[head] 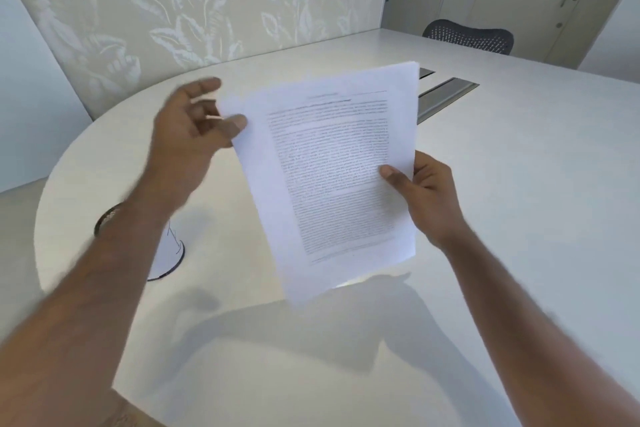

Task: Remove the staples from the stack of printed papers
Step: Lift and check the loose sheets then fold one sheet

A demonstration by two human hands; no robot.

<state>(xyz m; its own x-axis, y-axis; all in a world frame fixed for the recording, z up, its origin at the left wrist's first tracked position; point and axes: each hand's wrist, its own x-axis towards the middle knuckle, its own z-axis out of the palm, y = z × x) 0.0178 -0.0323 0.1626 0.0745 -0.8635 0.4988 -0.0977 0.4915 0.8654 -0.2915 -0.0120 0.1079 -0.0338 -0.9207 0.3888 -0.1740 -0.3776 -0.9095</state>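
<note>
A stack of printed papers (332, 177) is held up in the air above the white table (519, 184), its text side facing me and tilted. My right hand (420, 191) grips its right edge, thumb on the front of the page. My left hand (194, 125) is at the stack's upper left corner, thumb touching the edge and fingers spread behind it; the hand is blurred. No staple can be made out.
A round cable port with a white paper-like piece (169, 253) sits in the table under my left forearm. A metal cable tray slot (446, 95) lies behind the papers. A dark mesh chair (467, 36) stands at the far edge. A patterned wall panel rises behind.
</note>
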